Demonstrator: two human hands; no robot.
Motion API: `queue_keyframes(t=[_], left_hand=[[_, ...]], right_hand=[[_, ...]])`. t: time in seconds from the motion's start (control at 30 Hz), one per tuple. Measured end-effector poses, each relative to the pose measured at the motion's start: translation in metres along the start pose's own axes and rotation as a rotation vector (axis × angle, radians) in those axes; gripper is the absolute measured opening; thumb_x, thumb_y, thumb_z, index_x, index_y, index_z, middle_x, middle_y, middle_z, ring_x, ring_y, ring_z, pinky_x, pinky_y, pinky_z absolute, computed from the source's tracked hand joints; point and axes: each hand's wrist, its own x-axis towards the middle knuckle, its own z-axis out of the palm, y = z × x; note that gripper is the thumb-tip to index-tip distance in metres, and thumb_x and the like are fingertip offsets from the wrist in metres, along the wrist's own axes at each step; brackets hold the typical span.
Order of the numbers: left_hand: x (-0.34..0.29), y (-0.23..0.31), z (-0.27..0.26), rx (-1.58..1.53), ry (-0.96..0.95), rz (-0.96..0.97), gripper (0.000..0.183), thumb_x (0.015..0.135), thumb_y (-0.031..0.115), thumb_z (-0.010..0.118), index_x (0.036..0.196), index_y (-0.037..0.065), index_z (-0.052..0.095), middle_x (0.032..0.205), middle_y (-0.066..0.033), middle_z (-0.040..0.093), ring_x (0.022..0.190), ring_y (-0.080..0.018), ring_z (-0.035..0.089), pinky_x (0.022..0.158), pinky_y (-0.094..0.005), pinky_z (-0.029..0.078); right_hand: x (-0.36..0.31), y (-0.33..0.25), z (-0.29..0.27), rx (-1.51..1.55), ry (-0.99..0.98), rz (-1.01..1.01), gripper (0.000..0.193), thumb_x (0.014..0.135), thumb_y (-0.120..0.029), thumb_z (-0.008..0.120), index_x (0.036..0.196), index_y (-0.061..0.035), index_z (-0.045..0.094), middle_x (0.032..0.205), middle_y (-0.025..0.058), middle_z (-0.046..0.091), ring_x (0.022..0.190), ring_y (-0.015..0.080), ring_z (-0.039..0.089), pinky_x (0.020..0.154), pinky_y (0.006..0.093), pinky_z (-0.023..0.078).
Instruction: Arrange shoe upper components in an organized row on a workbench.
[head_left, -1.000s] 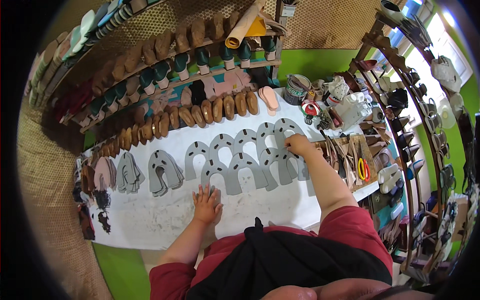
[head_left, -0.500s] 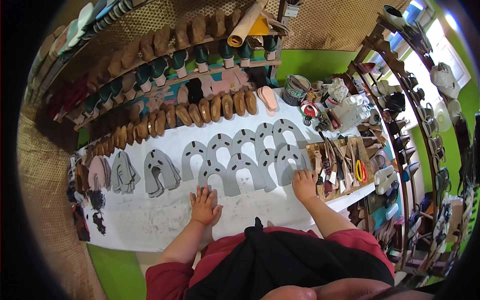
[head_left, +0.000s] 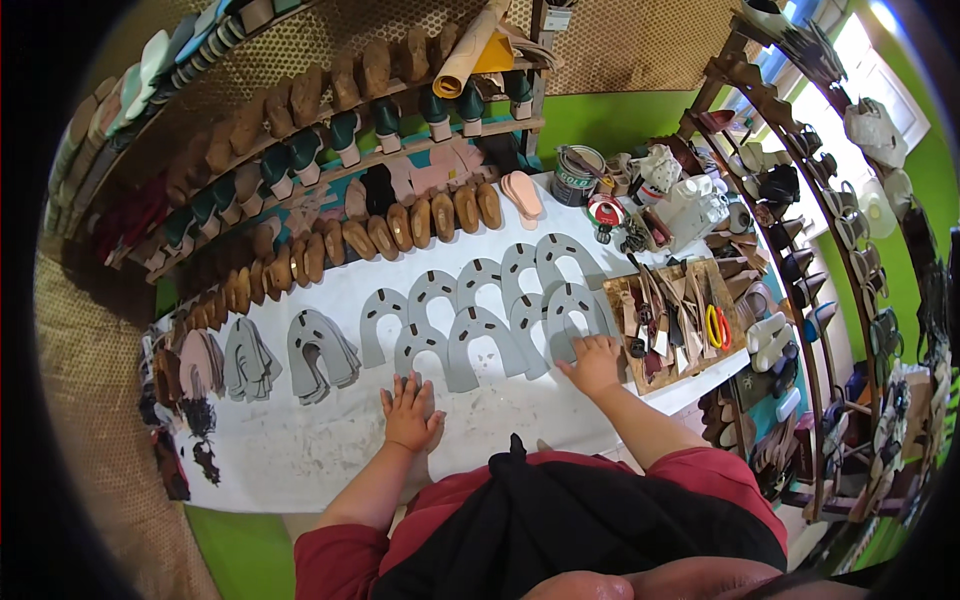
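Note:
My left hand (head_left: 409,413) lies flat on the white-covered table, fingers spread and holding nothing. My right hand (head_left: 593,365) rests with its fingers stretched over the lower end of a grey U-shaped shoe upper piece (head_left: 568,308), the nearest one on the right. That piece carries small dark patches at its top, as do the others. Several like it are laid out overlapping in two rows, among them one grey piece (head_left: 474,350) between my hands. Further left sit two stacks of grey pieces, a nearer stack (head_left: 318,350) and a farther one (head_left: 245,360).
A wooden board (head_left: 655,375) with hand tools and yellow-handled scissors (head_left: 713,327) lies right of my right hand. Brown shoe lasts (head_left: 421,222) line the back. A paint can (head_left: 577,178), pink insoles (head_left: 521,195) and bottles stand behind. Shoe racks (head_left: 790,240) rise at the right.
My right hand has shifted slightly left, away from the tool board and onto the grey upper piece. My left hand stays in place. The view has turned a little.

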Motion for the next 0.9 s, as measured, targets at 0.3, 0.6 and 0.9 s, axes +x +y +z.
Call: queue_keyframes(t=[0.3, 0.6, 0.9], left_hand=[[0.001, -0.001, 0.001, 0.002, 0.008, 0.009, 0.073, 0.083, 0.045, 0.067, 0.147, 0.018, 0.047, 0.161, -0.0138, 0.029, 0.151, -0.0407, 0.015, 0.118, -0.0634, 0.002], [0.0, -0.001, 0.003, -0.005, 0.008, -0.006, 0.071, 0.083, 0.043, 0.067, 0.147, 0.019, 0.047, 0.161, -0.0128, 0.029, 0.152, -0.0399, 0.014, 0.118, -0.063, 0.003], [0.001, 0.0, 0.001, 0.016, 0.012, 0.005, 0.071, 0.084, 0.044, 0.066, 0.147, 0.019, 0.047, 0.161, -0.0133, 0.03, 0.152, -0.0398, 0.014, 0.118, -0.0626, 0.002]], right_hand=[[0.003, -0.007, 0.016, 0.406, -0.061, 0.366, 0.06, 0.074, -0.031, 0.082, 0.127, -0.013, 0.061, 0.098, 0.0055, 0.068, 0.101, 0.0266, 0.062, 0.094, 0.0469, 0.039], [0.006, 0.009, -0.024, 0.231, -0.074, 0.222, 0.049, 0.077, -0.027, 0.078, 0.123, -0.0173, 0.065, 0.107, 0.0068, 0.067, 0.111, 0.0273, 0.059, 0.097, 0.0495, 0.036], [-0.006, 0.026, -0.001, -0.158, 0.084, -0.027, 0.032, 0.09, -0.021, 0.058, 0.117, -0.005, 0.065, 0.107, 0.0074, 0.067, 0.113, 0.0275, 0.053, 0.105, 0.0556, 0.03]])
